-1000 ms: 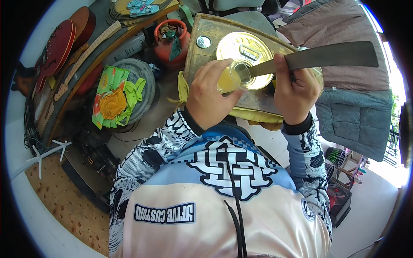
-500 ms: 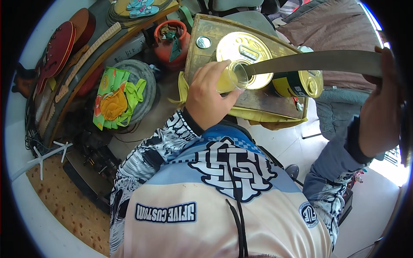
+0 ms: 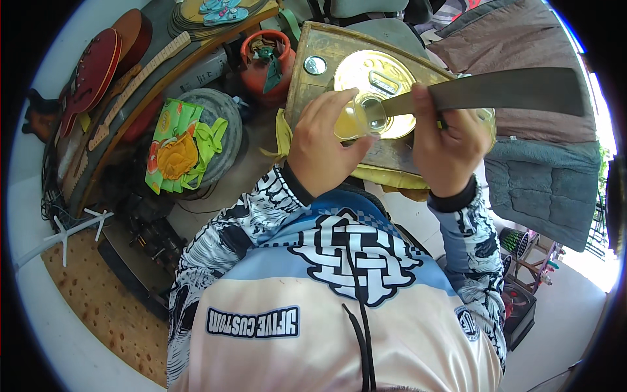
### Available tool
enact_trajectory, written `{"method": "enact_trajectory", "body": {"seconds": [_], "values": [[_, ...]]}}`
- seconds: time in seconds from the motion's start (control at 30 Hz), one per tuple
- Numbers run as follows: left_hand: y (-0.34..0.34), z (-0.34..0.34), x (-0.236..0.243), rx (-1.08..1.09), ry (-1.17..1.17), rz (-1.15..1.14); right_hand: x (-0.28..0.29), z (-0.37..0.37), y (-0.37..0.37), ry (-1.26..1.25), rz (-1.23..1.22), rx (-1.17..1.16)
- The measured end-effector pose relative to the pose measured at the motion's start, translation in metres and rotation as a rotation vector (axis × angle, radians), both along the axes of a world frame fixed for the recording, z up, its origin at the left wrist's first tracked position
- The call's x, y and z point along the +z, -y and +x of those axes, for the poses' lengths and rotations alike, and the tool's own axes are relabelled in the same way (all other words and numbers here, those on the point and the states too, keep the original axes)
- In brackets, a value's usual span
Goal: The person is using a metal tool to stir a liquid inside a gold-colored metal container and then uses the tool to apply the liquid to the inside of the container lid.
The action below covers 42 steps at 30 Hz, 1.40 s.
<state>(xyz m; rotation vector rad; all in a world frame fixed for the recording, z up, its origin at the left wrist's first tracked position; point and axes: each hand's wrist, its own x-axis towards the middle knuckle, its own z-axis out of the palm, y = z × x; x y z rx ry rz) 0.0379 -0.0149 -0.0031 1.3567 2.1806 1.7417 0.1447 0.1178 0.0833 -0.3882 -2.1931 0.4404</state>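
My left hand (image 3: pixel 324 135) is closed round a clear cup (image 3: pixel 356 119) of yellowish liquid, tilted with its mouth toward the right. A long, flat, dark grey-brown strip (image 3: pixel 516 91) has its narrow left end at the cup's mouth; whether it touches the liquid I cannot tell. Fingers of my right hand (image 3: pixel 450 140) grip the strip near that end, while its wide far end sticks out to the right. Just beyond the cup stands a large gold-topped can (image 3: pixel 375 68). A second gold can (image 3: pixel 486 124) is mostly hidden behind my right hand.
Under the cans is a worn wooden tabletop (image 3: pixel 320 39) with a small round metal lid (image 3: pixel 315 65). An orange-red pot (image 3: pixel 268 72) stands to its left. Farther left, a green bag (image 3: pixel 173 127) and orange cloth (image 3: pixel 177 159) lie on a grey round stand. Guitars (image 3: pixel 96 68) line the left bench.
My right hand has slid left along the strip, from its far right end to near the cup. The cup stays in my left hand; the view has shifted slightly.
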Motion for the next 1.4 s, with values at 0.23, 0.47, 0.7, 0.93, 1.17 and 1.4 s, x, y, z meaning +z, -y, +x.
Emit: {"method": "enact_trajectory", "body": {"seconds": [0.23, 0.47, 0.7, 0.93, 1.17, 1.4], "values": [[0.005, -0.004, -0.006, 0.0, 0.004, -0.03, -0.001, 0.009, -0.022, 0.013, -0.054, -0.076], [0.003, -0.002, -0.004, -0.013, -0.01, -0.032, 0.105, 0.025, -0.017, -0.173, -0.067, -0.312], [-0.002, 0.001, 0.0, -0.029, 0.008, -0.031, 0.122, 0.029, -0.01, -0.072, 0.214, -0.213], [-0.003, 0.0, 0.003, -0.008, 0.004, -0.021, 0.016, 0.005, 0.004, -0.001, 0.052, -0.029], [0.003, -0.001, 0.0, -0.006, 0.018, -0.018, -0.01, 0.006, -0.011, 0.018, 0.014, -0.08], [0.005, -0.004, -0.006, -0.017, 0.006, -0.024, 0.071, 0.016, -0.017, -0.146, -0.072, -0.278]]}}
